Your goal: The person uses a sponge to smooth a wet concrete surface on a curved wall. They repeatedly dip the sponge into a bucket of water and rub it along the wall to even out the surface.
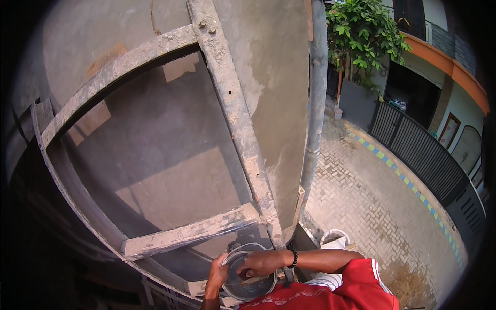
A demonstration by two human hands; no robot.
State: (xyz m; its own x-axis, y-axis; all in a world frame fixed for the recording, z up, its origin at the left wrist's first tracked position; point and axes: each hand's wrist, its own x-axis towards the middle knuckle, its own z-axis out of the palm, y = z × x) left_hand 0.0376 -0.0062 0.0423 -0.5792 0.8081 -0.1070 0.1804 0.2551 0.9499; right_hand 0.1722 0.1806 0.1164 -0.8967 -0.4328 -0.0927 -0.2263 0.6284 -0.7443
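A round grey bucket [240, 292] with a thin handle is held close in front of my body, at the lower middle. My left hand [219, 268] grips its rim on the left side. Over the bucket's opening reaches my right hand [261, 262], its fingers curled closed. What those fingers hold, if anything, is hidden beneath the hand. A pale strip [253, 280] shows just below the right hand; I cannot tell what it is. A dark beaded bracelet [294, 258] circles my right wrist.
Cement-smeared beams frame the wall: a long upright [230, 103], a curved upper bar [119, 67] and a lower crosspiece [191, 232]. Behind them is a grey plastered wall [170, 134]. A grey pipe [316, 103] runs down its right edge. Far below lies a paved lane [356, 191] beside a dark gate [413, 144].
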